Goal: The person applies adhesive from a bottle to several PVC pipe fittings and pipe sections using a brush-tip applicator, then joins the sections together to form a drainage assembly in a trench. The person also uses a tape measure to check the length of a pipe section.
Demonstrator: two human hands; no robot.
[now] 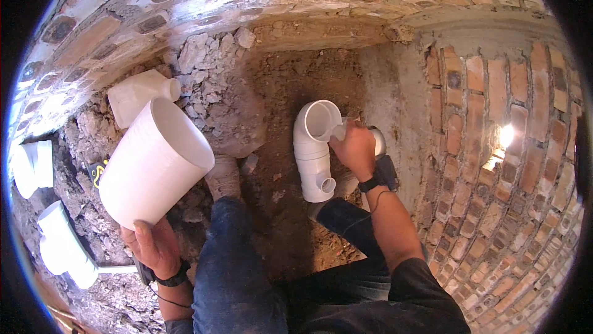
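Two hands are busy as we crouch in the dirt pit: our left hand [154,246] has its grip closed under a wide white pipe section [154,161], held tilted; our right hand [355,148] grips the mouth of a white elbow fitting [314,155] standing on the soil floor [278,93] near the brick wall [494,148].

Floor was just raw dirt [290,93] with broken rubble [204,56]. White pipe fittings [62,247] and a white jug [139,93] sat on it.
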